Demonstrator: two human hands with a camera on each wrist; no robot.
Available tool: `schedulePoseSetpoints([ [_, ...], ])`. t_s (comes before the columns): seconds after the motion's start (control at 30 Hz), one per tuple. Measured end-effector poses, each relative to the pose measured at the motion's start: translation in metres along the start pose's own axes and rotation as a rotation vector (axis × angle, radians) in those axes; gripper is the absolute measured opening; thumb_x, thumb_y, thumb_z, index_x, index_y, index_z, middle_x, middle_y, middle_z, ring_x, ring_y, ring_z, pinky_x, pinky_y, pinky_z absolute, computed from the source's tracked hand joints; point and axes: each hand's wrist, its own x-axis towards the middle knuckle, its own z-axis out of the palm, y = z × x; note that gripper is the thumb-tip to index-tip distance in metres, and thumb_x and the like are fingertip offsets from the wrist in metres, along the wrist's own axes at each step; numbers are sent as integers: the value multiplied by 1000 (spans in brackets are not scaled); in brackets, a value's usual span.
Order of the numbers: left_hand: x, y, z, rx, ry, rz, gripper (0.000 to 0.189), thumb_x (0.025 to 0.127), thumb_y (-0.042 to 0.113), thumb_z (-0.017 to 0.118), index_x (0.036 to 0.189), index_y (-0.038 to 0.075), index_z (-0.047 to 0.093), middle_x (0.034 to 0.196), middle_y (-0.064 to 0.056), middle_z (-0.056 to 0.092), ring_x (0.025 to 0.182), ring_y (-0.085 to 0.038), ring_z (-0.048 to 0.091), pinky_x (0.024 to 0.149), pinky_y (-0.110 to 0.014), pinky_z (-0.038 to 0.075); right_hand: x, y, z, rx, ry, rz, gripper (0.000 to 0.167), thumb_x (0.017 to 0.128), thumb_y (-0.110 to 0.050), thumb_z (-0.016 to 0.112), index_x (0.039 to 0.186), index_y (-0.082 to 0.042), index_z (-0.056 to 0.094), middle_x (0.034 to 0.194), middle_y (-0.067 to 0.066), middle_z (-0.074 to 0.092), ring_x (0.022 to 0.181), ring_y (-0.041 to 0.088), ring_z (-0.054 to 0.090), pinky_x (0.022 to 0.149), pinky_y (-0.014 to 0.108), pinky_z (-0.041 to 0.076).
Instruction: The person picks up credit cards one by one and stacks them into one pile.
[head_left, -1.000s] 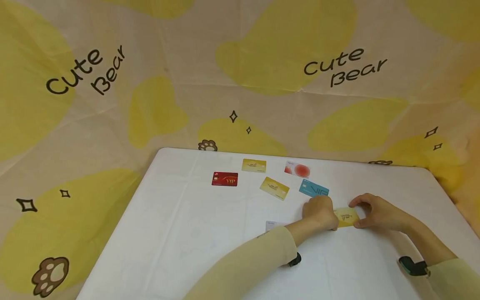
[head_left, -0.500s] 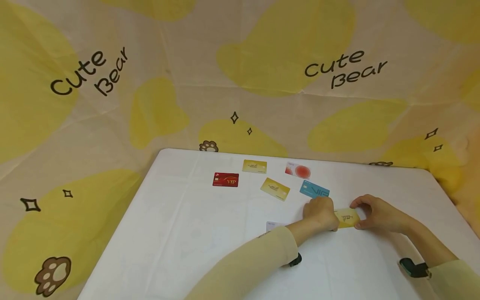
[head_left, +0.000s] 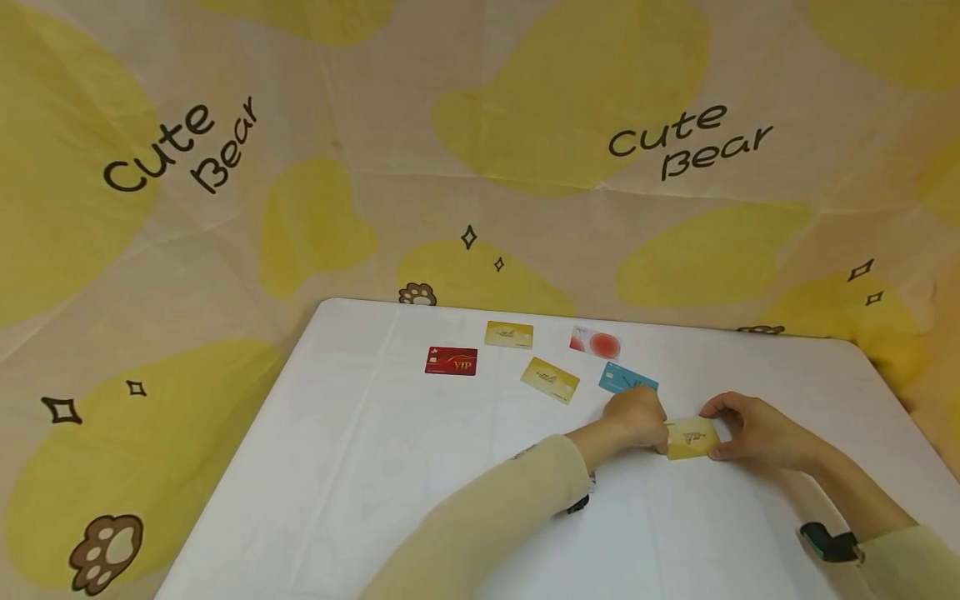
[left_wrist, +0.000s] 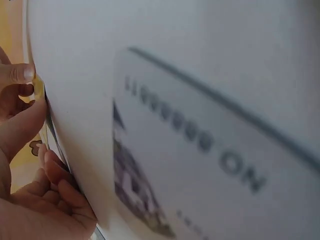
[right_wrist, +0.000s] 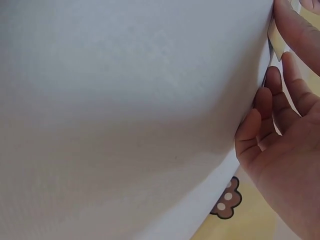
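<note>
A pale gold card (head_left: 692, 438) lies near the right of the table, between the two hands. The left hand (head_left: 632, 417), with its fingers curled, pinches the card's left end and covers that edge. At the opposite end, the right hand (head_left: 765, 432) holds the card's edge between thumb and index finger. Just behind the left hand is a blue card (head_left: 624, 377), partly covered by it. In the left wrist view, a white card (left_wrist: 200, 160) with printed numbers appears large and blurred under the left wrist; the left sleeve hides it from the head view.
Several other cards lie on the white table (head_left: 360, 467): a red VIP card (head_left: 451, 361), a gold card (head_left: 509, 335), a tilted gold card (head_left: 551, 380) and a white card with red circles (head_left: 596, 342). A patterned cloth (head_left: 525, 150) hangs behind the table.
The left hand has shifted slightly left, uncovering more of the pale gold card and covering more of the blue one. Its sleeve now hides the white card. The right hand stays nearly still.
</note>
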Motion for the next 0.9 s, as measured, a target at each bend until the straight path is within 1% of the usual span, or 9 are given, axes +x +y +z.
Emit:
schedulePoseSetpoints([
  [0.03,0,-1,0,-24,-1,-6,30,70,11,93,97,14,80,87,10,71,76,-8,60,68,-23,45,0,0,0,1,5,0,56,78,-21,93,121,-2,63,124,13,63,116,35,53,93,19,44],
  [0.13,2,-2,-1,-119,2,-52,23,70,7,93,85,13,76,80,8,67,73,-10,57,67,-25,44,-1,0,1,0,17,-7,55,77,-21,94,119,-3,63,123,12,63,115,33,54,90,18,45],
  [0.17,3,-2,-1,-149,3,-69,22,71,6,93,82,13,74,78,7,66,73,-10,56,67,-25,44,-1,0,1,-2,23,-10,54,77,-20,94,118,-4,64,122,11,64,114,32,54,87,15,45],
  [0.27,4,-3,-2,-204,15,-100,22,71,5,92,75,14,73,74,7,64,70,-10,54,64,-25,44,-2,0,2,0,40,-23,52,77,-17,94,117,-4,64,119,11,64,109,30,56,84,17,47],
  [0.33,5,-5,-3,-221,23,-105,20,71,5,92,73,15,74,73,8,65,69,-10,54,63,-25,43,-3,0,3,2,48,-32,52,77,-15,94,117,-4,64,116,10,63,104,28,55,82,20,48],
  [0.43,5,-6,-4,-256,29,-105,19,70,3,91,72,15,76,73,9,66,69,-9,54,63,-25,43,-4,0,5,15,63,-35,52,77,-14,93,118,-3,64,111,7,63,98,22,54,79,22,49],
  [0.63,5,-9,-4,-433,26,-105,18,73,-3,88,76,12,79,82,5,69,74,-9,55,65,-25,47,-6,2,8,13,101,-48,53,76,-13,94,119,0,65,105,5,63,91,14,54,76,22,50],
  [0.8,8,-12,-1,-519,33,-58,17,76,-8,84,80,8,80,86,4,70,76,-8,55,63,-22,49,-8,2,10,21,140,-46,53,77,-12,94,119,3,65,103,7,65,88,13,56,74,22,50],
  [0.9,8,-12,-2,-569,28,-33,18,75,-13,81,82,4,79,86,2,70,74,-7,57,61,-21,50,-9,1,9,28,166,-38,49,79,-10,91,118,4,66,101,8,66,86,13,58,73,21,52],
])
